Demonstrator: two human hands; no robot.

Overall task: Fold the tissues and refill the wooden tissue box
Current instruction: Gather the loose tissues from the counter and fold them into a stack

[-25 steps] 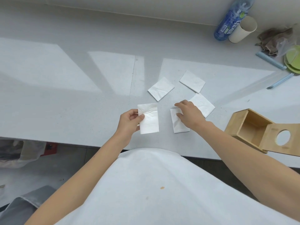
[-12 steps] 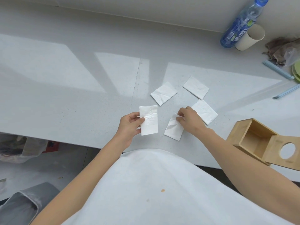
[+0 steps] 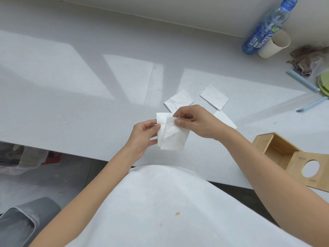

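Two folded tissues are held overlapping above the counter edge: a creased white rectangle (image 3: 175, 135) is pinched at its top corner by the right hand (image 3: 197, 122), and the one behind it (image 3: 161, 122) is pinched at its left edge by the left hand (image 3: 142, 137). Three more folded tissues are laid flat on the grey counter (image 3: 71, 97) at twelve (image 3: 179, 102), one (image 3: 214, 97) and two o'clock (image 3: 225, 119), the last partly hidden. At four o'clock, the wooden tissue box (image 3: 277, 150) is seen open and empty, its holed lid (image 3: 310, 169) swung aside.
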